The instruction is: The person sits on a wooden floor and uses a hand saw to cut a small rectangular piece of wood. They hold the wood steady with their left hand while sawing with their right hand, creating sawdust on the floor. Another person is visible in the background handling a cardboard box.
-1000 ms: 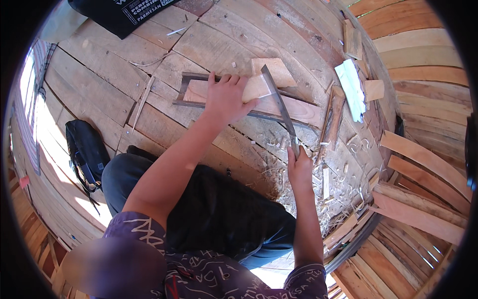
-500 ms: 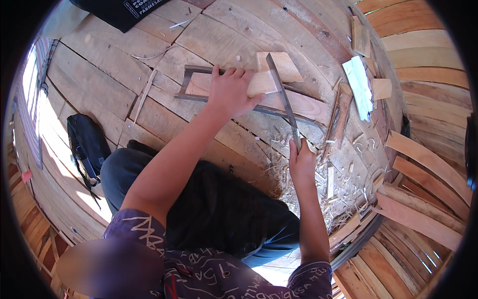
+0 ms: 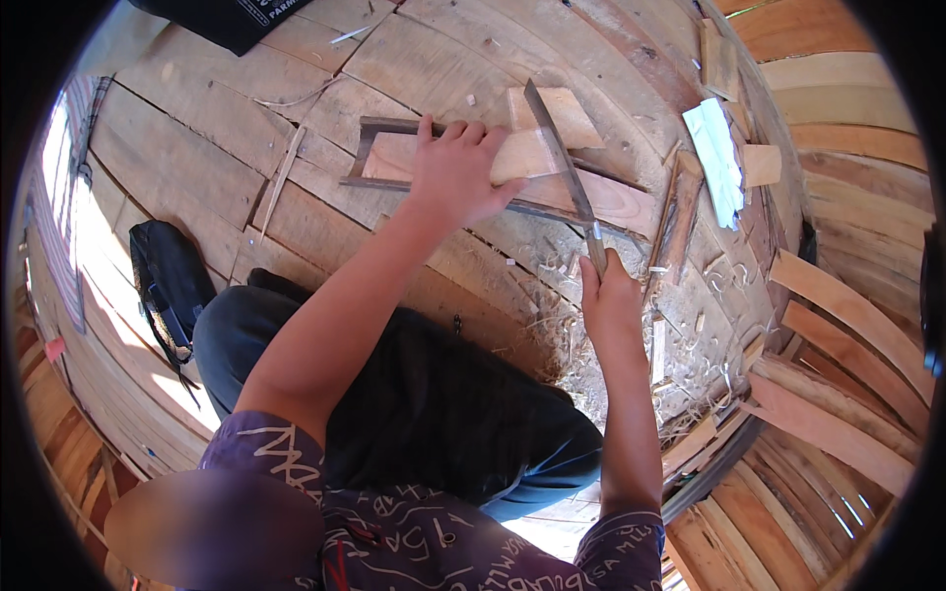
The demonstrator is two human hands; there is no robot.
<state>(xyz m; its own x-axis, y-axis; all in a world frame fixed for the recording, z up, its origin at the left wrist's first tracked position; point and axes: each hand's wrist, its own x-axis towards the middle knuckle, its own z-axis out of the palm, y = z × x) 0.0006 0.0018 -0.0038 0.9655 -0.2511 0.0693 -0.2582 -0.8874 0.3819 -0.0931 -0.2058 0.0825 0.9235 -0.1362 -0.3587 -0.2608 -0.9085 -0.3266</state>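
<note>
My left hand [image 3: 456,172] presses down on a pale wooden block [image 3: 529,155], its fingers curled over the far side. The block rests in a long wooden trough [image 3: 621,202] with dark raised sides. In my right hand [image 3: 613,291] is the handle of a long narrow blade [image 3: 557,145]; whether its edge has teeth is too small to tell. The blade slants across the trough at the block's right end, its tip pointing far and left. Just behind the trough lies a loose flat wood piece [image 3: 576,110].
Wood shavings [image 3: 591,345] and offcuts litter the plank floor [image 3: 197,148] near my right knee. A round stick [image 3: 678,212] and a pale blue folded sheet [image 3: 712,163] lie to the right. At the left are a black bag [image 3: 169,281] and a striped cloth [image 3: 61,187].
The blade and my right hand have shifted slightly, with the blade's tip a little farther away and the handle slightly nearer the trough. My left hand stays on the block.
</note>
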